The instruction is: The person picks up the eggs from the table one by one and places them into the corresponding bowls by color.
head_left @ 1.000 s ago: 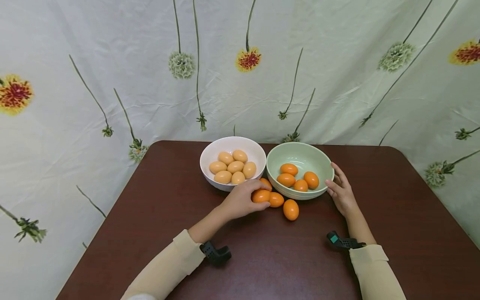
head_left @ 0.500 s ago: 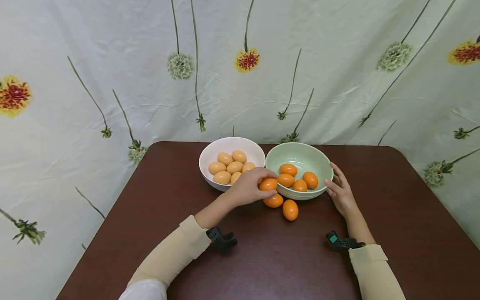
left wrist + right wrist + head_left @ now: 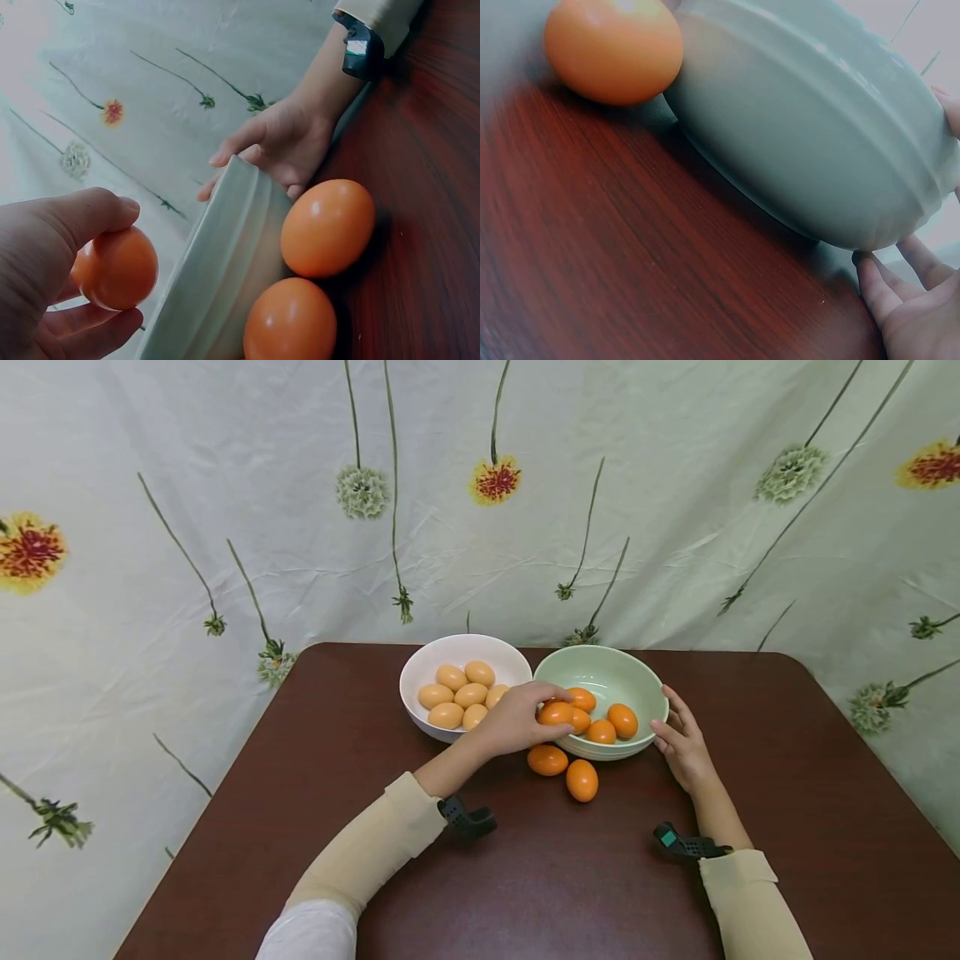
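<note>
My left hand [image 3: 517, 718] holds orange eggs over the left rim of the green bowl [image 3: 630, 672]. One egg [image 3: 124, 270] shows well between thumb and fingers; a sliver of a second shows behind it. Several more orange eggs [image 3: 622, 721] lie inside the green bowl. At the bowl's right side, my right hand [image 3: 684, 743] grips the rim and wall with thumb and fingers. Two orange eggs rest on the table before the bowl, one egg [image 3: 547, 760] close against its wall, the other egg [image 3: 582, 781] nearer me.
A white bowl [image 3: 420, 714] with several pale tan eggs [image 3: 471, 695] stands just left of the green bowl, partly covered by my left hand. Both bowls sit near the far edge of the dark brown table [image 3: 570, 877]. Behind hangs a flower-print cloth [image 3: 675, 485].
My left hand has lifted orange eggs from the table and carried them right and away from me, to above the green bowl's rim. The right hand stays on the bowl.
</note>
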The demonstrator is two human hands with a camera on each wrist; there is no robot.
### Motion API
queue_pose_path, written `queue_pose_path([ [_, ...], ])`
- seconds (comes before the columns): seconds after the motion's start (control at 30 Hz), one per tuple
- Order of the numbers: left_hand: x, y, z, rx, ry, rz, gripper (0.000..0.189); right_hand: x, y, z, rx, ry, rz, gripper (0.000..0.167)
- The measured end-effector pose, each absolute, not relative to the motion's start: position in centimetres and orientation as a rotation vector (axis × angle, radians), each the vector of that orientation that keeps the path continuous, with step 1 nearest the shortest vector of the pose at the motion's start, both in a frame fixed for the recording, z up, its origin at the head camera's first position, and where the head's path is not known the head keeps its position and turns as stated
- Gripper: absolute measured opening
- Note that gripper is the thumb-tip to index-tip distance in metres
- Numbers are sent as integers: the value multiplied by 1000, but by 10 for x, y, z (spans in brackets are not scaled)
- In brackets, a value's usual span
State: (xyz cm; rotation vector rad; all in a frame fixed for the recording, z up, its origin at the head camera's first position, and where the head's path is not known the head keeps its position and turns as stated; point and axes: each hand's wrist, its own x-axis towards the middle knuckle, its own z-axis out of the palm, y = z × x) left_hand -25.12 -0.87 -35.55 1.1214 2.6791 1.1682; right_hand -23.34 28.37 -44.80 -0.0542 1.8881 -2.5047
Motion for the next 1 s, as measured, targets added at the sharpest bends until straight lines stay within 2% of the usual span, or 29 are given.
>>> queue_pose_path([
  [0.57,-277,32,-364,1054,2608,1131,42,-233,284,-447,-50,1909,-2487,62],
  [1.0,-288,49,-368,1086,2621,810,44,-233,284,-447,-44,1891,-2502,60],
])
